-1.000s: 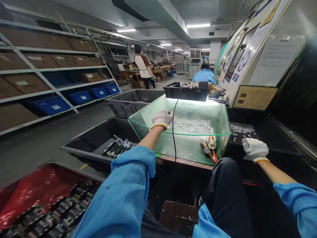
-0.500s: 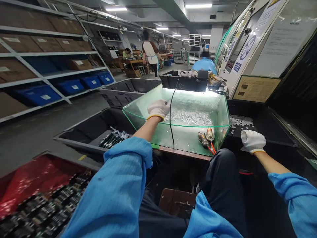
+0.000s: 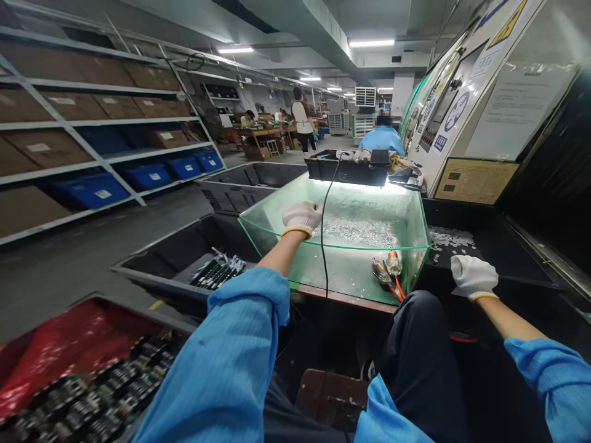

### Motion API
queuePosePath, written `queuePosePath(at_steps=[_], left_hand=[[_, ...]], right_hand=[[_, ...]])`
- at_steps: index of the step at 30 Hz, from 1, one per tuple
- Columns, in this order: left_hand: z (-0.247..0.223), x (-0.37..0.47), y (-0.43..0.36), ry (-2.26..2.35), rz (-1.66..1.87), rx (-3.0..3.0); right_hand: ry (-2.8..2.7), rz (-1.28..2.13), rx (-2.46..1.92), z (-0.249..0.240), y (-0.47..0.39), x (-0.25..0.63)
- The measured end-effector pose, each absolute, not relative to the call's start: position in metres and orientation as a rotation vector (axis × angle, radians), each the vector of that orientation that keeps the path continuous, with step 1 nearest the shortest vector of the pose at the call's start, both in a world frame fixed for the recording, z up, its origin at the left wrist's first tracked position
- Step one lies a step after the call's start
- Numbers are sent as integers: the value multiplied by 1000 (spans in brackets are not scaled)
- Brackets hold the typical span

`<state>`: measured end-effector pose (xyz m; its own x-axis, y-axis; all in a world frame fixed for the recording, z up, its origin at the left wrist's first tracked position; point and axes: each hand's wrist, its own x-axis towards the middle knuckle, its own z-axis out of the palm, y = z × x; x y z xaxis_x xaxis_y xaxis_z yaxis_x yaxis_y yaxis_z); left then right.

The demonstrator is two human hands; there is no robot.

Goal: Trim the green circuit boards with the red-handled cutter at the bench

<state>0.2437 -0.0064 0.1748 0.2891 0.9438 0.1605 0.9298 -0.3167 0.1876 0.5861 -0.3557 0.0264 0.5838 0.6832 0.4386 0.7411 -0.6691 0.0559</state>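
- From my remote seat I had the left hand (image 3: 301, 218) over the left part of the glass box (image 3: 305, 246), its fingers curled closed; I could not tell whether they pinched anything.
- The right hand (image 3: 474, 277) was just right of the box, fingers folded together into a fist; a pale edge showed below it, but I could not tell whether it was held.
- Inside the box lay silvery bits (image 3: 364, 234); right of it, near the right hand, lay white bits (image 3: 450, 238).
- The black cord (image 3: 324, 246) hung across the box's front, just beside the left knuckles. I judged that a rightward sweep could snag it and tug whatever it fed.
- Two tools (image 3: 388, 267) with red leads (image 3: 399, 289) sat low at the box's front right corner, close to the knee (image 3: 422, 307). A shifting leg might have caught a lead and dragged a tool.
- The box's bare top rim ran beneath the left wrist; leaning down could have pressed it there or jolted the box.
- Boards (image 3: 217, 272) stood in a black bin (image 3: 157, 252) left of the box, where a careless elbow could have knocked them.
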Motion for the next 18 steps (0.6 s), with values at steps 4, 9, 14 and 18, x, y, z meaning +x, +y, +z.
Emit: queuePosePath(at_steps=[4, 9, 14, 18], left_hand=[[173, 242, -5, 1800, 395, 2472], [171, 243, -7, 1791, 405, 2469], [178, 238, -23, 1731, 646, 2419], [180, 236, -59, 1457, 1376, 2108]], right_hand=[[-1209, -690, -2651, 25, -356, 587], [-1193, -721, -2630, 19, -358, 590], [-1199, -632, -2628, 19, -353, 594], [-1219, -598, -2588, 25, -351, 590]])
